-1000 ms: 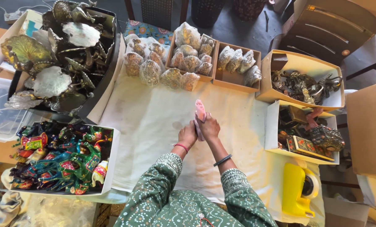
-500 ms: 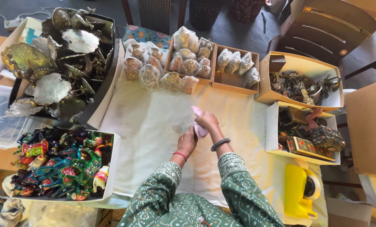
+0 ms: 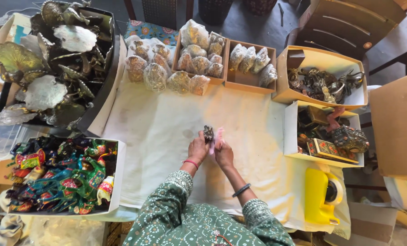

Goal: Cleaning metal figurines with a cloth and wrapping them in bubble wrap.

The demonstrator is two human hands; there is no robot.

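Your left hand (image 3: pixel 198 148) is closed around a small dark metal figurine (image 3: pixel 208 133), held upright with its long axis pointing away from you, just above the cloth-covered bench (image 3: pixel 158 132). Your right hand (image 3: pixel 223 154) pinches a pink cloth (image 3: pixel 218 136) against the figurine's right side. Both hands touch it; the left carries it.

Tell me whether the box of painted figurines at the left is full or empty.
Full. The white box is crowded edge to edge with colourful painted figurines, piled so that none of its bottom shows.
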